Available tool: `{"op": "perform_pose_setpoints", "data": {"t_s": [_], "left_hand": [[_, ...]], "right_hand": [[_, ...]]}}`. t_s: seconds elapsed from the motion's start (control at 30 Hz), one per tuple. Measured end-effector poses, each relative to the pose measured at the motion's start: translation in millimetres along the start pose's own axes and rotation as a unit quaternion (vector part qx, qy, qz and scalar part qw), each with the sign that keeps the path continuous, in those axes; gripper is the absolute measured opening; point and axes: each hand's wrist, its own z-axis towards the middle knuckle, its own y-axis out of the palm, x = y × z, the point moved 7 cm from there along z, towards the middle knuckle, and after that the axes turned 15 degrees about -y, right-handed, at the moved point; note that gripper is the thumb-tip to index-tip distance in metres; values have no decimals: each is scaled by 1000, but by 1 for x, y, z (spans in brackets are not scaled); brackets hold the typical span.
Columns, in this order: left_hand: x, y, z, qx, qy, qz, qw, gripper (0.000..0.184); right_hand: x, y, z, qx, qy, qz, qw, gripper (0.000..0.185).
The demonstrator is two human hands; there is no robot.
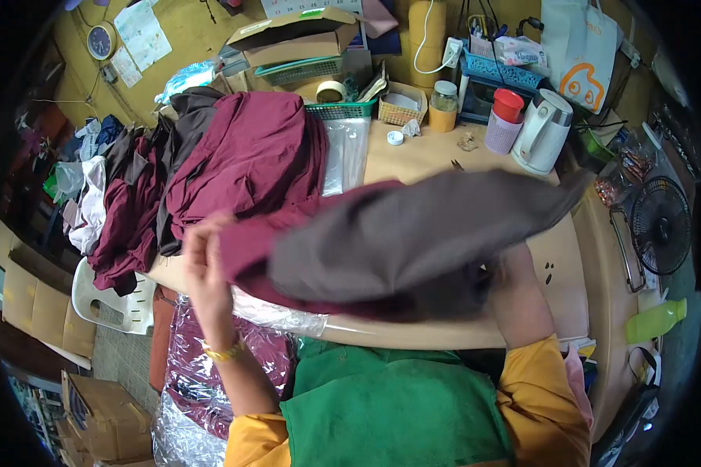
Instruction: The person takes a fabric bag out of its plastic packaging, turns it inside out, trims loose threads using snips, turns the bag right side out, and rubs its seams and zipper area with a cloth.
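Maroon and dark grey cloth [397,241] billows, blurred, over the table [401,159] in mid-frame.
From my remote view, the right hand [208,253], left of centre, is at the maroon edge, fingers bent; blur keeps me from telling its grip. Right of centre, the left hand [509,268] is partly covered, its grasp hidden from me.

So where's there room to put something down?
Bare table shows between the right arm and the table's right edge, beside black bits, and between the clear plastic and kettle. The raised cloth covers the middle; clothes crowd the left.
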Motion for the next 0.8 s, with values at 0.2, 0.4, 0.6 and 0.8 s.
{"op": "perform_pose_setpoints", "data": {"t_s": [0.2,0.4,0.6,0.8], "left_hand": [[82,19,40,49,187,59,979,36],[-24,107,-11,-119,84,482,864,51],[-77,128,-65,-184,-21,382,905,20],[-57,190,-96,-304,14,161,939,68]], "right_hand": [[-61,-23,56,267,19,282,921,35],[72,-17,-22,216,225,314,897,47],[87,-7,-87,56,212,103,970,45],[78,76,-101,156,364,388,833,47]]}}
